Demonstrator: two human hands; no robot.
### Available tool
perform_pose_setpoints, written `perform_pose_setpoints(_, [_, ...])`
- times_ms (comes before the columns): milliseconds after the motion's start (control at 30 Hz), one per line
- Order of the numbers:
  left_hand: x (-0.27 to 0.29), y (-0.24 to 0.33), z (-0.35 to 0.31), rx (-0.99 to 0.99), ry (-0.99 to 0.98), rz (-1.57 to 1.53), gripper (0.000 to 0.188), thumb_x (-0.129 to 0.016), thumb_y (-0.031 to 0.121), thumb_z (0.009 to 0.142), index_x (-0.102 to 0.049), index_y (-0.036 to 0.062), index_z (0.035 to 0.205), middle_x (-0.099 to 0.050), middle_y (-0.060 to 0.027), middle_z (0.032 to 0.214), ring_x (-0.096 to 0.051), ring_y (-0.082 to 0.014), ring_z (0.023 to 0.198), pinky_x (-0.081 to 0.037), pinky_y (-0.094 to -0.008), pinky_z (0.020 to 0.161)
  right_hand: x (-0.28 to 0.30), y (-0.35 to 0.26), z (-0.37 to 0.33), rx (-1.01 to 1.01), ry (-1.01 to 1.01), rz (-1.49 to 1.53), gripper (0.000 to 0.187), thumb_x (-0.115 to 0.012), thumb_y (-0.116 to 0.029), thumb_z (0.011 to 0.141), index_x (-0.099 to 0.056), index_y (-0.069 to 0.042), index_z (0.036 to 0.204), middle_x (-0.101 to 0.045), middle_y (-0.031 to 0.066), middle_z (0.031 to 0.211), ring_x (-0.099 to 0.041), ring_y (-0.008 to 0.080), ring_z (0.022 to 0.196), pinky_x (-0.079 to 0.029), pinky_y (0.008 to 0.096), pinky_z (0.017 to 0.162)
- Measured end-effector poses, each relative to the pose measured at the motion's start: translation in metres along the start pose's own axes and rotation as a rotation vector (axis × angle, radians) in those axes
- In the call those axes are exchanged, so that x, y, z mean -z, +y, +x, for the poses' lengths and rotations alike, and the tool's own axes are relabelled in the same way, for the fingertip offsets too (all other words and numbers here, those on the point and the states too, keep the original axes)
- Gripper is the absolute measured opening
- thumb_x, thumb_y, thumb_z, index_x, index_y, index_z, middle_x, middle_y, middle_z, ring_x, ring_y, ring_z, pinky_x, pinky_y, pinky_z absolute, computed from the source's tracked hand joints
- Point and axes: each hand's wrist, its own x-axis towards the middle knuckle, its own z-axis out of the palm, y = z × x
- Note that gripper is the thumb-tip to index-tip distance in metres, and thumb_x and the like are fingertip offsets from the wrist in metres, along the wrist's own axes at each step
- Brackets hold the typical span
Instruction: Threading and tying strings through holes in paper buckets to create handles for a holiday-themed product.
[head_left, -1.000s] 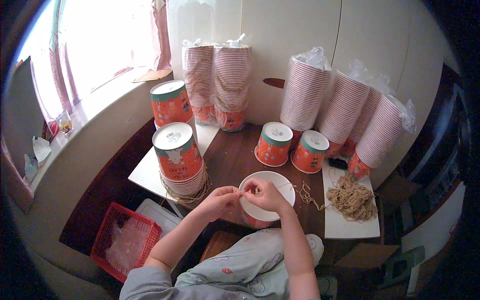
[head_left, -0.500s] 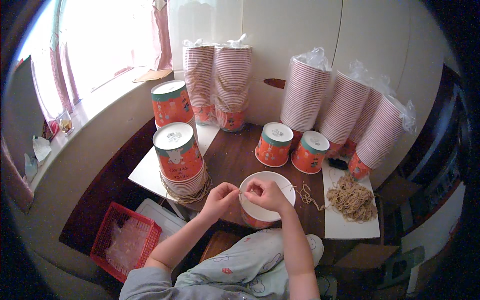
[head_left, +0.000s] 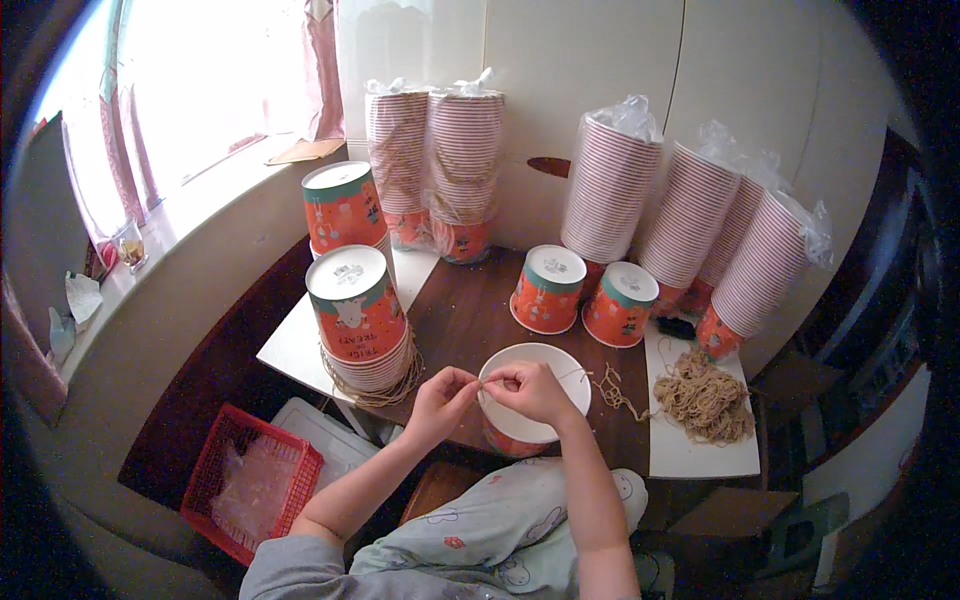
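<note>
An orange paper bucket [head_left: 537,362] with a white inside stands mouth up at the table's front edge, close to my lap. My left hand [head_left: 443,402] is at its left rim, fingertips pinched together. Over the bucket's mouth, my right hand [head_left: 528,392] pinches at the same spot, the two sets of fingertips nearly touching. A thin piece of tan twine seems to be between them, mostly hidden by the fingers. More twine [head_left: 617,392] lies loosely right of the bucket, beside a tangled twine heap [head_left: 705,398] on a white board.
Upside-down orange buckets [head_left: 360,310] are stacked at left, with twine loops around the lower rims. Two more upturned buckets [head_left: 548,290] stand beyond the open one. Tall bagged bucket stacks [head_left: 612,185] line the wall. A red basket [head_left: 308,470] holding clear plastic sits low at left.
My right hand's fingers have closed in and straightened slightly toward the left fingertips. My left hand has barely shifted; the bucket and heap stay where they were.
</note>
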Motion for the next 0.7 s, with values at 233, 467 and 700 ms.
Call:
perform_pose_setpoints(233, [-0.001, -0.004, 0.001, -0.026, -0.004, 0.007, 0.012, -0.055, 0.013, 0.082, -0.054, 0.0018, 0.086, -0.053, 0.0013, 0.068, -0.047, -0.0035, 0.06, -0.041, -0.0183, 0.048, -0.009, 0.012, 0.001, 0.029, -0.01, 0.087, 0.02, -0.062, -0.019, 0.071, -0.064, -0.003, 0.083, -0.06, 0.0074, 0.064, -0.055, 0.0131, 0.056, -0.045, 0.0265, 0.053])
perform_pose_setpoints(467, [0.0, -0.006, 0.001, 0.003, -0.01, 0.015, 0.013, -0.056, 0.013, 0.082, -0.055, 0.0014, 0.087, -0.054, 0.0011, 0.069, -0.047, -0.0038, 0.06, -0.042, -0.0185, 0.049, -0.008, 0.008, 0.002, -0.017, 0.008, 0.113, 0.016, -0.062, -0.016, 0.071, -0.062, -0.003, 0.08, -0.057, 0.005, 0.066, -0.054, 0.0122, 0.059, -0.044, 0.0256, 0.055])
perform_pose_setpoints(700, [0.002, 0.002, 0.002, 0.193, -0.102, -0.175, 0.015, -0.053, 0.019, 0.084, -0.054, 0.0044, 0.088, -0.052, 0.004, 0.07, -0.046, -0.0015, 0.06, -0.038, -0.0159, 0.048, -0.008, 0.007, 0.002, -0.019, -0.01, 0.158, 0.014, -0.06, -0.013, 0.07, -0.059, -0.001, 0.077, -0.058, 0.0057, 0.068, -0.056, 0.0119, 0.063, -0.046, 0.0253, 0.059])
